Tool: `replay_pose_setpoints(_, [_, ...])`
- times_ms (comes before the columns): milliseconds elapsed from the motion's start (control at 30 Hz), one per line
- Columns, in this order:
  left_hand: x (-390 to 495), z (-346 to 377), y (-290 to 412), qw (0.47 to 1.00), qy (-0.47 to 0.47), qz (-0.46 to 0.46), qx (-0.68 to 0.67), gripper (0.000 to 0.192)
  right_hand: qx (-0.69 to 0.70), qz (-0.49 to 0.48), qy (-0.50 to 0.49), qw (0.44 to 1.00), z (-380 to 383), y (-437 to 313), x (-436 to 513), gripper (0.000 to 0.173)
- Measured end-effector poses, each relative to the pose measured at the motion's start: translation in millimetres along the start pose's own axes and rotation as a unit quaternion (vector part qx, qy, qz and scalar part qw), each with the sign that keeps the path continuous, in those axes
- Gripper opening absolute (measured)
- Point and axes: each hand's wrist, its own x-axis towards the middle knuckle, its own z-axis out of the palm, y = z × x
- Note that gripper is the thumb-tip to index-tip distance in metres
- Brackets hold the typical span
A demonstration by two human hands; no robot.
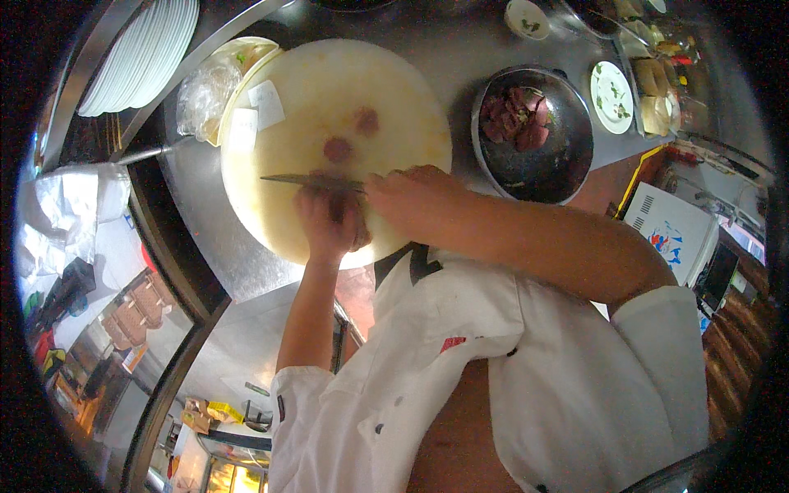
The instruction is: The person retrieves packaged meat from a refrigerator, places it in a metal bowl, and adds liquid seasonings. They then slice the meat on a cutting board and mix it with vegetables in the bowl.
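On a thick round white cutting board [290, 80], my right hand [416, 197] grips a kitchen knife [286, 179] by its handle, and the blade points left. My left hand [328, 222] presses a dark red piece of meat [362, 237] against the board, its fingertips right by the blade. Blur hides where the edge meets the meat. Two round meat slices, one darker [338, 149] and one paler [367, 121], lie flat beyond the knife. A black metal pan [524, 175] to the right holds a heap of sliced meat [518, 118].
Two paper slips [243, 129] lie on the board's left side. Behind them stands a tub [253, 46] with clear plastic wrap [206, 92]. Stacked white plates [145, 58] fill a shelf at upper left. Right of the pan are a garnished plate [611, 98] and a small bowl [527, 18].
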Motion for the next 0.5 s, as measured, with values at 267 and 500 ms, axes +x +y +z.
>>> replay_pose_setpoints(267, [-5.8, -0.2, -4.4, 0.999, -0.028, -0.018, -0.019, 0.027, -0.035, 0.019, 0.021, 0.999, -3.1, -16.9, 14.6, 0.023])
replay_pose_setpoints(500, [-6.9, 5.7, -2.5, 0.999, 0.021, -0.022, 0.009, 0.031, 0.126, 0.045, 0.04, 0.99, 37.9, 4.8, 36.2, 0.023])
